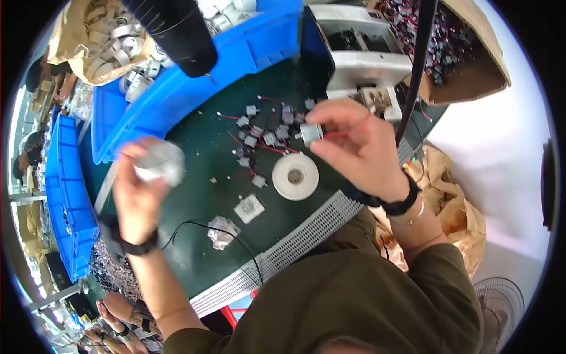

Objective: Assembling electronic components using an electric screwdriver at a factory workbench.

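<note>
My left hand [134, 203] is closed on a white round plastic part [164, 163], smeared by motion, above the left side of the green table [194, 203]. Between the thumb and fingers of my right hand [368, 154] is a small silver motor [311, 134], its red wire running back over the palm. Several more small motors [269, 139] with red wires lie loose on the table left of that hand. Just below them rests a white disc [281, 187] with a round centre. Nearer me are a flat whitish square piece [249, 209] and a crumpled clear wrapper [223, 232].
A black power screwdriver [183, 44] hangs over a blue bin [247, 52] of white parts. At the back right stand a pale machine [368, 68], a dark pole [417, 65] and a cardboard box [471, 88] of motors. Another person's hands [115, 310] show at lower left.
</note>
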Demonstrator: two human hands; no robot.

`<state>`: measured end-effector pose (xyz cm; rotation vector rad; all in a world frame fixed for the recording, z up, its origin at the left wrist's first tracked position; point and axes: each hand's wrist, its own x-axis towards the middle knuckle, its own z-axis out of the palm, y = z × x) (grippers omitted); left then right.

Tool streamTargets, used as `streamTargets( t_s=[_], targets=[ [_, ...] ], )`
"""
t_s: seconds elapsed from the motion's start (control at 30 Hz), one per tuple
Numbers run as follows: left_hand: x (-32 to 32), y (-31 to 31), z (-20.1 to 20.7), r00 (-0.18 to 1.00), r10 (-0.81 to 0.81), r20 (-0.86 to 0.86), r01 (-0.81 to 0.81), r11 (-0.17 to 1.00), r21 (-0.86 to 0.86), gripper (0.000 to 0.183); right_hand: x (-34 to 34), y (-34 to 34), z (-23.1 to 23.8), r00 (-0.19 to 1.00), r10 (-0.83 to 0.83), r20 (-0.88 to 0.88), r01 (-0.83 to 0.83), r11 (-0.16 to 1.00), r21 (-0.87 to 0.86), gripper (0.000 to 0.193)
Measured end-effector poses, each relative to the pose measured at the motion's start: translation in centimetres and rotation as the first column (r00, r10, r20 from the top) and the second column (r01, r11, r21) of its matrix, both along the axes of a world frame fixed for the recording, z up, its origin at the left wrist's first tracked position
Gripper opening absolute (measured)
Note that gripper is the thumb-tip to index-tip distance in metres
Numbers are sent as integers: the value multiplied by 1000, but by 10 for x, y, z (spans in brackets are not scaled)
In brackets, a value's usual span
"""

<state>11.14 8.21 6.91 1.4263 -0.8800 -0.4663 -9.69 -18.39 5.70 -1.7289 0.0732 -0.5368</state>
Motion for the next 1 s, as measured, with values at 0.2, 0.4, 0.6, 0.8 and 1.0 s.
streamTargets(
  t_s=[0.2, 0.4, 0.6, 0.8, 1.0],
  targets=[
    [-112, -81, -57, 960, -99, 261, 106, 994, -16, 58, -3, 1, 4, 991, 110, -74, -99, 985, 142, 30],
    [-116, -86, -79, 882, 4, 471, -25, 999, 38, 57, -23, 0, -5, 981, 150, -119, -155, 987, -30, 29],
    [-125, -92, -77, 863, 149, 483, -160, 987, -19, 58, -10, 12, -8, 986, 128, -108, -166, 831, -532, 29],
    [-107, -88, -53, 822, -43, 568, -45, 989, 139, 59, -2, 2, -2, 974, 226, -6, -188, 795, -577, 27],
    [-101, -88, -44, 800, -157, 580, 30, 975, 222, 73, 7, -4, -1, 941, 327, -82, -285, 643, -711, 27]
  ],
)
